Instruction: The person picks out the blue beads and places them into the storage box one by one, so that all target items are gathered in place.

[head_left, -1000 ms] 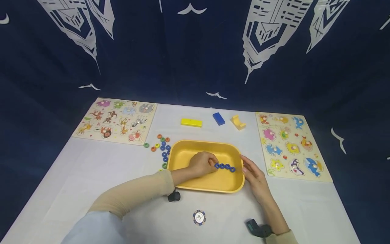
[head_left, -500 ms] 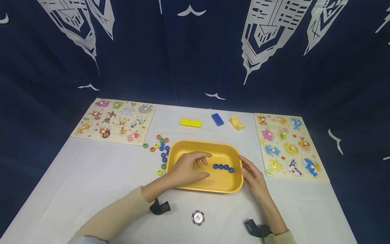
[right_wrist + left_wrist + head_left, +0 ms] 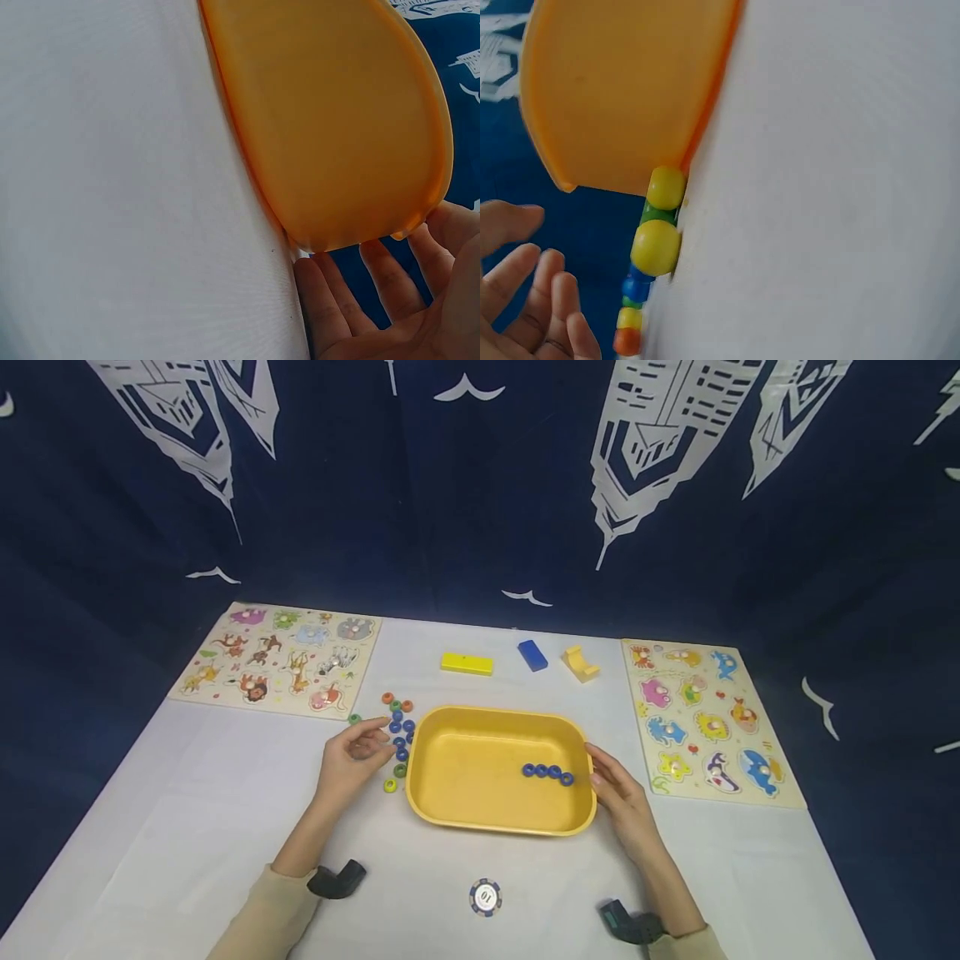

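A yellow tray [image 3: 480, 814] stands in the middle of the table with several blue beads [image 3: 554, 772] in a short row inside it. My left hand [image 3: 351, 762] is left of the tray, its thumb and forefinger apart, beside a cluster of loose beads [image 3: 400, 743] in blue, green, yellow and orange. Nothing shows between those fingers; in the left wrist view the same hand [image 3: 525, 307] is apart from the beads [image 3: 656, 247]. At the tray's right end, my right hand [image 3: 626, 810] rests its fingertips on the outer wall, as the right wrist view of the tray [image 3: 337, 135] also shows.
Behind the tray lie a yellow block [image 3: 467, 664], a blue block [image 3: 533, 656] and a pale yellow curved block [image 3: 581, 664]. Animal puzzle boards flank them, one at left [image 3: 277, 660] and one at right [image 3: 708, 722]. A poker chip [image 3: 485, 897] lies in front.
My left hand has drawn back from the row of blue beads, left out of the tray and moved to the loose beads. The row stays in the tray. My right hand keeps its place.
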Tool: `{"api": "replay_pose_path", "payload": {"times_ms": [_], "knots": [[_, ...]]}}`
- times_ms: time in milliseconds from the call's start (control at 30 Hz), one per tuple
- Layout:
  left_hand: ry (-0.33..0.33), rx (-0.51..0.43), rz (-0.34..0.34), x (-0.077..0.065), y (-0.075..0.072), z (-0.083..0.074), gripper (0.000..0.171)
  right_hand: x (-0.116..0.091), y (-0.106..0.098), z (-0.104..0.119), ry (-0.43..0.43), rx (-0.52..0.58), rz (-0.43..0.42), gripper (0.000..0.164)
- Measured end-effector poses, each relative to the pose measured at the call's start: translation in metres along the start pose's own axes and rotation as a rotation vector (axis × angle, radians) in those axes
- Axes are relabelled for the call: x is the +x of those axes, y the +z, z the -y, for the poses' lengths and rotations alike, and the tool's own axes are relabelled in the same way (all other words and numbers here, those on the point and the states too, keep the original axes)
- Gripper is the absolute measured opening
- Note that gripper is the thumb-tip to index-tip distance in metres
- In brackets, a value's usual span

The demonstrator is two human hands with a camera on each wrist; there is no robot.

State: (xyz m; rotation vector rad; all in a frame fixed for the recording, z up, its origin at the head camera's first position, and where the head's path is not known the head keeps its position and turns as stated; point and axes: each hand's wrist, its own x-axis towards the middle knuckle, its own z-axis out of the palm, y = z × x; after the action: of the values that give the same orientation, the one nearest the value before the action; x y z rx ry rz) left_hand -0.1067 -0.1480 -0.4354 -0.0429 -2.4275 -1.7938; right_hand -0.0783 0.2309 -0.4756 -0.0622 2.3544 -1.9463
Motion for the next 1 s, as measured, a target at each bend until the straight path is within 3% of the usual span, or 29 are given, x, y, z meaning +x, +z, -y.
{"api": "replay_pose_path", "payload": {"times_ms": [167, 267, 500, 633, 733, 833, 933, 1000], "knots": [[-0.024, 0.043, 0.000, 0.006, -0.001, 0.037, 0.036, 0.000, 0.002, 0.000, 0.002, 0.008, 0.004, 0.041], [-0.020, 0.099, 0.019, 0.010, 0.001, 0.050, 0.031, 0.001, 0.002, 0.000, -0.001, 0.012, -0.002, 0.041], [0.003, 0.362, 0.092, 0.015, 0.008, 0.056, 0.020, 0.000, 0.001, 0.002, -0.002, -0.004, -0.007, 0.041], [0.048, 0.440, 0.091, 0.016, 0.010, 0.056, 0.020, 0.001, 0.000, 0.002, -0.005, -0.015, -0.006, 0.041], [0.038, 0.417, 0.084, 0.015, 0.010, 0.054, 0.020, 0.001, 0.000, 0.002, -0.005, -0.013, -0.007, 0.041], [0.016, 0.320, 0.061, 0.014, 0.007, 0.046, 0.021, 0.001, 0.001, 0.002, -0.005, -0.010, -0.003, 0.041], [0.059, 0.217, 0.020, 0.012, 0.003, 0.026, 0.023, 0.001, 0.001, 0.002, -0.004, -0.009, -0.002, 0.041], [0.128, 0.161, 0.015, 0.014, 0.003, 0.007, 0.024, 0.001, 0.001, 0.001, -0.005, -0.013, -0.004, 0.042]]}}
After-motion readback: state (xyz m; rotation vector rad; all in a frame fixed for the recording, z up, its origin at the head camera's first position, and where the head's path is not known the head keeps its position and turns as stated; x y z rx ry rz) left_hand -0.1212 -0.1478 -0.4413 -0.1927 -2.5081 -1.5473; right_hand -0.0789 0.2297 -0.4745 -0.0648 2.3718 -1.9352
